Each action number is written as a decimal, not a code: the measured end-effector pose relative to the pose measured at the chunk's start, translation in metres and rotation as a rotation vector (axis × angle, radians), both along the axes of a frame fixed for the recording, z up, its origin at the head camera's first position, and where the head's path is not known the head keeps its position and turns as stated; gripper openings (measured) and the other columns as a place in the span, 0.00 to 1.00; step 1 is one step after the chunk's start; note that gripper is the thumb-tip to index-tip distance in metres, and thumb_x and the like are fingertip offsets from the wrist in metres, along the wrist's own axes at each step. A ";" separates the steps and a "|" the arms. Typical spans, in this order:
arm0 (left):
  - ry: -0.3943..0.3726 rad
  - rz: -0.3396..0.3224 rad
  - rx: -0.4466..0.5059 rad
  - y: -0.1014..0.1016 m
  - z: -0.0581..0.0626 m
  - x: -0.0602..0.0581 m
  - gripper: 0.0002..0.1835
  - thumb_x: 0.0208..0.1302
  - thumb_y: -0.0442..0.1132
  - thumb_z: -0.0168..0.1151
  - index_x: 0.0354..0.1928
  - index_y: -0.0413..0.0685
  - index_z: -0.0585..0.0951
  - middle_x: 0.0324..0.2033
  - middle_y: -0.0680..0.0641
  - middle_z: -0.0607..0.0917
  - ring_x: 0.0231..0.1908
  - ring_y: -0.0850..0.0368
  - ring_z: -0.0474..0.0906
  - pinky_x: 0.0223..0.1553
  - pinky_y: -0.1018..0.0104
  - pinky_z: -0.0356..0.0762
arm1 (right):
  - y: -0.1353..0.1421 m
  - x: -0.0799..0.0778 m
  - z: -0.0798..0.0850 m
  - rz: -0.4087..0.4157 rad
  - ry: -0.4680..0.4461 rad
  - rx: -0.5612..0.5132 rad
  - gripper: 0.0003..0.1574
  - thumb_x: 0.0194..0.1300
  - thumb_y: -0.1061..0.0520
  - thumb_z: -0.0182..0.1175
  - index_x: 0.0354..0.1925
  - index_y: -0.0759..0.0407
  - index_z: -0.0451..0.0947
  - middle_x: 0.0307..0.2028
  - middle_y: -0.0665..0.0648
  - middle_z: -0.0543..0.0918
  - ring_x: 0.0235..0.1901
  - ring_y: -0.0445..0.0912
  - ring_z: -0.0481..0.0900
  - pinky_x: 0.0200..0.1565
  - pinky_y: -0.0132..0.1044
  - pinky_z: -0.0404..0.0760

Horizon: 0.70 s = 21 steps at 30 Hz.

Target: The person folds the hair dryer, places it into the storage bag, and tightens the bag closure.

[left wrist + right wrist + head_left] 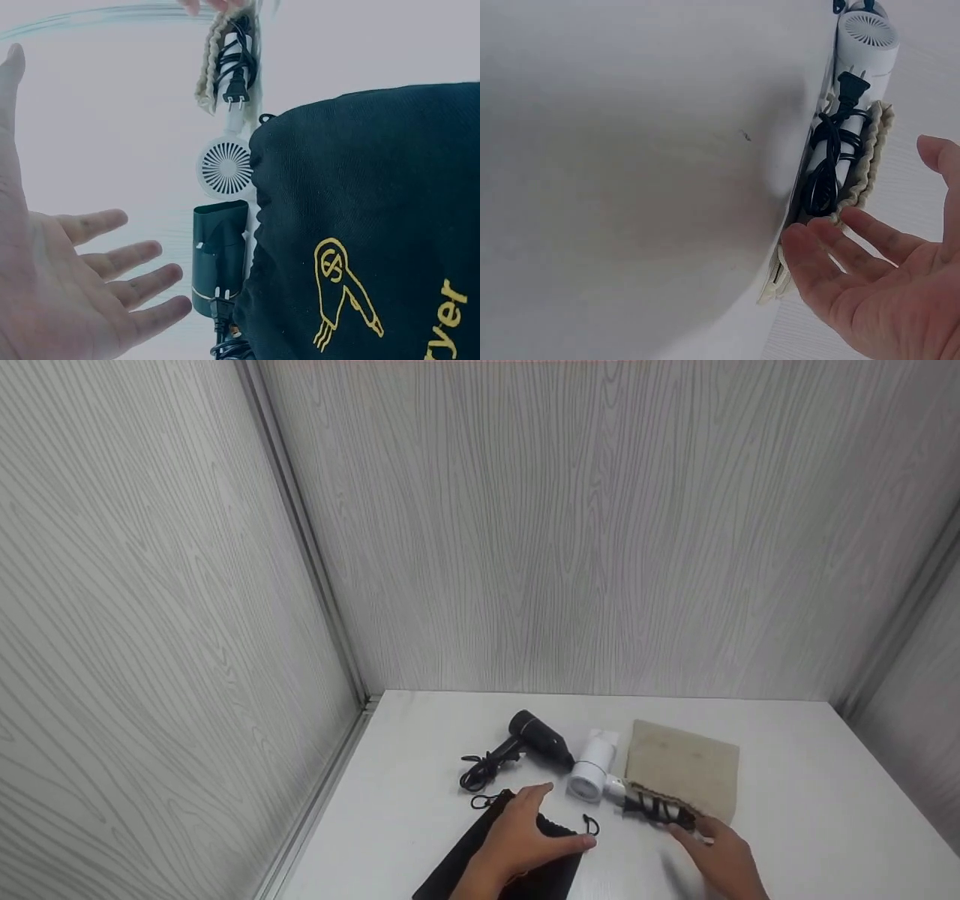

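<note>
My left hand [541, 821] lies flat with spread fingers on a black drawstring bag [504, 861] at the table's front. In the left wrist view that hand [79, 240] is open beside the bag [367, 225], which bears a yellow print. Behind the bag lie a black hair dryer [536, 739] and a white hair dryer [592, 769]. The white dryer's handle, wrapped in black cord [656, 808], rests against a beige pouch [682, 769]. My right hand [697, 836] is open, fingertips at the handle's end. In the right wrist view its fingers [832, 240] touch the pouch's ruffled edge [866, 169].
The white table [810, 810] stands in a corner of grey wood-grain walls [600, 547]. The black dryer's loose cord [480, 771] is bunched at the left of the dryers. Bare tabletop shows to the right of the pouch and at the far left.
</note>
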<state>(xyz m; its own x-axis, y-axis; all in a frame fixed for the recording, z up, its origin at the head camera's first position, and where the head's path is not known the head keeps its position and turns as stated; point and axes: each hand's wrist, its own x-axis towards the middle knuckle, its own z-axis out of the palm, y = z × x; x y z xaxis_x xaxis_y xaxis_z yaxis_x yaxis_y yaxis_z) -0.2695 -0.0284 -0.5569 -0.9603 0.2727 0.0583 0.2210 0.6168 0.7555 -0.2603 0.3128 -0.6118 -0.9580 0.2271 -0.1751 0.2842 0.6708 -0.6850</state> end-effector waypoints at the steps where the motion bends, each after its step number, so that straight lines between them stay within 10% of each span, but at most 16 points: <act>1: -0.003 -0.002 0.006 0.000 0.000 0.000 0.65 0.41 0.86 0.69 0.77 0.54 0.70 0.75 0.47 0.74 0.76 0.44 0.69 0.74 0.41 0.69 | 0.000 -0.001 -0.001 -0.008 -0.003 -0.011 0.65 0.68 0.22 0.59 0.70 0.79 0.66 0.67 0.82 0.73 0.65 0.75 0.75 0.63 0.67 0.77; 21: -0.036 0.030 0.193 0.012 -0.014 -0.009 0.52 0.50 0.77 0.74 0.72 0.54 0.76 0.72 0.46 0.76 0.72 0.44 0.73 0.72 0.41 0.71 | 0.006 -0.003 -0.011 -0.089 -0.012 -0.188 0.56 0.70 0.31 0.64 0.70 0.78 0.66 0.64 0.81 0.73 0.52 0.68 0.84 0.45 0.48 0.90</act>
